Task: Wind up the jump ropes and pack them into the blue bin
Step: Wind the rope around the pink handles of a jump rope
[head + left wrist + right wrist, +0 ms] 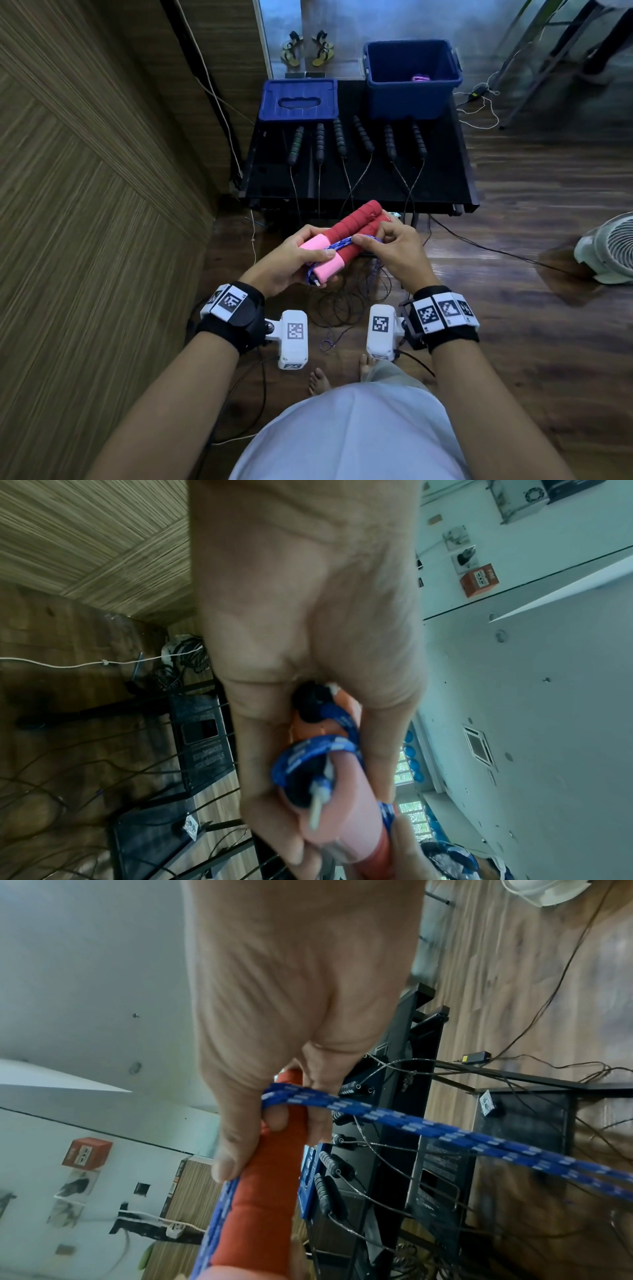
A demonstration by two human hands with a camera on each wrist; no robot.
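Both hands' fingers (pixel 329 254) grip red, pink-capped handles (pixel 346 236) wrapped in blue rope (pixel 411 1121).

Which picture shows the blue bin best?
The head view: the blue bin stands whole and open at the table's far right corner, with something pink inside. The left wrist view does not show it. The right wrist view shows only a blue edge by the black handles, and whether that is the bin or its lid is unclear.

My head camera looks steeply down from above; the black table (pixel 359 185) sits at twelve o'clock. Both wrist cameras sit close behind the palms, rolled sideways, sharing the red handles (pixel 349 818) (pixel 270 1191) (pixel 356 222).
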